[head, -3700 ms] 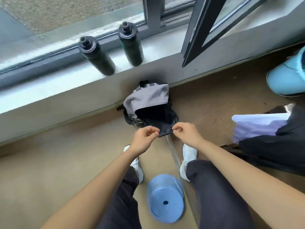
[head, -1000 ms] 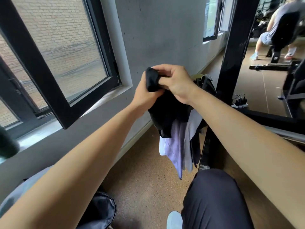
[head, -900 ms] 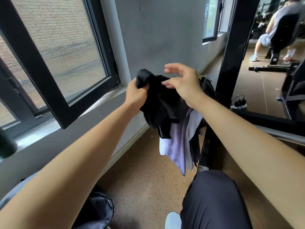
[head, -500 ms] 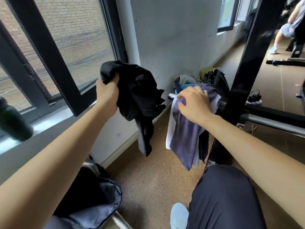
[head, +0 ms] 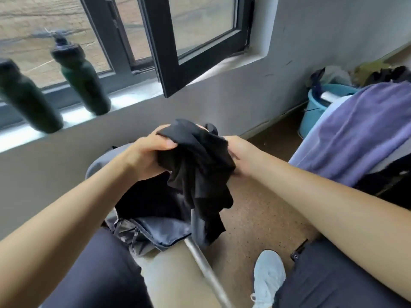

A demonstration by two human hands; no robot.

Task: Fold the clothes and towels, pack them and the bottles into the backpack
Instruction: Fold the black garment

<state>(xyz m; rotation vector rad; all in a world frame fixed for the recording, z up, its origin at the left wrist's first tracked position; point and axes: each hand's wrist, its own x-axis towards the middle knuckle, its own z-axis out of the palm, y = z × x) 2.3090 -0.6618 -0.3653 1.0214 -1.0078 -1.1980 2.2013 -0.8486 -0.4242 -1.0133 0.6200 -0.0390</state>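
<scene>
A crumpled black garment (head: 198, 165) hangs between both hands above the open grey backpack (head: 155, 227) on the floor. My left hand (head: 146, 155) grips the garment's left side and my right hand (head: 242, 156) grips its right side. Two dark green bottles stand on the window sill, one (head: 83, 76) near the window frame and one (head: 26, 98) at the far left. A purple towel (head: 360, 130) over a white cloth lies draped on a bar at the right.
An open black window sash (head: 189, 52) juts inward over the sill. A blue bucket (head: 315, 112) with clothes stands by the wall at the right. A metal bar (head: 206, 267) runs along the floor between my legs. A white shoe (head: 268, 276) is at the bottom.
My left hand brought the black garment down from beside the window to over the backpack. My right hand left the purple towel and took hold of the garment. The view turned left and down.
</scene>
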